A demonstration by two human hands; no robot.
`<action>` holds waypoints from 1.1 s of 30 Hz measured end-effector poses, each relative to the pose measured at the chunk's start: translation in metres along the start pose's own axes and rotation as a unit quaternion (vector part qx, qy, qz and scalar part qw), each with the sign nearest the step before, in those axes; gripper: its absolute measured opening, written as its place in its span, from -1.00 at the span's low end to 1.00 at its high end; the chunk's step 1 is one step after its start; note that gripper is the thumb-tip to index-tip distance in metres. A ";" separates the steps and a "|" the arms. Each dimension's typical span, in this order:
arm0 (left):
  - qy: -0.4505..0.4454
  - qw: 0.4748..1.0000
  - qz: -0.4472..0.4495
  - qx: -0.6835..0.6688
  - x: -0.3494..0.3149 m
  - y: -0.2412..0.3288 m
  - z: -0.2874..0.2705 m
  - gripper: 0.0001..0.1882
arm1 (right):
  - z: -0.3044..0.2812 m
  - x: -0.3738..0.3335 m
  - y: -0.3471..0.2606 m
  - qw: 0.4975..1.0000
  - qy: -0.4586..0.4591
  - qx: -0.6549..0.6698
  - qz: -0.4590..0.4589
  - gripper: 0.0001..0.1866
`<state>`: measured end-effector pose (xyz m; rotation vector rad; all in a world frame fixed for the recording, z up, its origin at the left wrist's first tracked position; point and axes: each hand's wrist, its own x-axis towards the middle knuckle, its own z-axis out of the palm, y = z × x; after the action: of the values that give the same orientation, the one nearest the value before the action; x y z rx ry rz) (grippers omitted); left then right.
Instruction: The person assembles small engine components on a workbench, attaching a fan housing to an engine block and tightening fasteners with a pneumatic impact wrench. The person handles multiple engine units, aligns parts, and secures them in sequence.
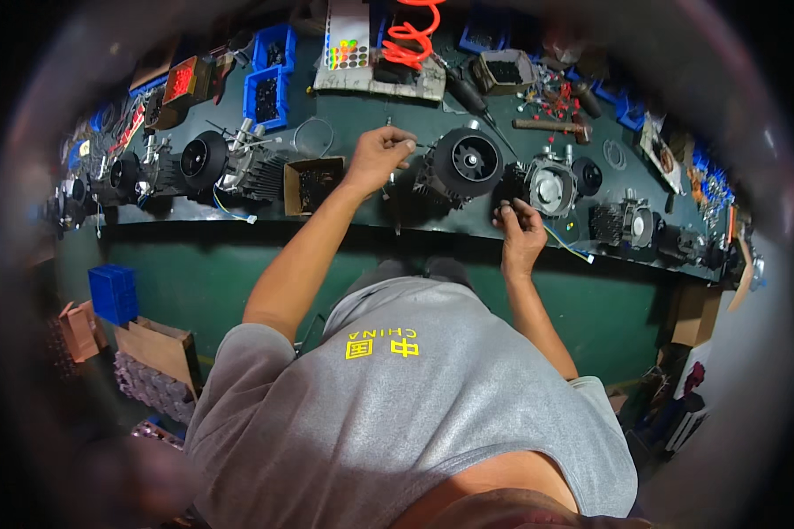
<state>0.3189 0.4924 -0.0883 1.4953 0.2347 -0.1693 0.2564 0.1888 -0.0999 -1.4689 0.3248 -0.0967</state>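
A motor-like unit with a round black fan wheel (470, 160) and a finned metal body stands upright on the green bench in front of me. Just left of it is my left hand (379, 160), thumb and fingertips pinched together; whatever they hold is too small to make out. My right hand (522, 231) is at the bench's front edge, below and right of the fan wheel. Its fingers are bent together around something dark that I cannot identify. Beyond that hand sits an open metal housing (551, 187) with a round pale cavity.
Left of my left hand is a cardboard box (314, 183) of small dark parts. More fan units (205, 159) line the bench on both sides. A hammer (551, 126), a power screwdriver (466, 91), a coiled red hose (408, 44) and blue bins (265, 95) lie farther back.
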 end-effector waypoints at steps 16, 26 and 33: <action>-0.087 0.995 0.052 0.003 0.055 -0.016 0.013 -0.78 | 0.011 -0.007 -0.014 0.997 -0.011 -0.082 0.010 -0.70; -0.161 0.905 0.191 0.344 0.082 0.024 0.025 -0.76 | 0.028 0.022 -0.020 0.994 0.024 -0.103 -0.035 -0.73; -0.183 0.884 0.259 0.342 0.076 0.015 0.011 -0.69 | 0.042 0.070 -0.008 0.996 0.000 -0.034 -0.080 -0.76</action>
<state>0.3967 0.4854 -0.0928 2.1298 -0.5942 -0.1014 0.3355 0.2103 -0.1004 -1.5616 0.2122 -0.2172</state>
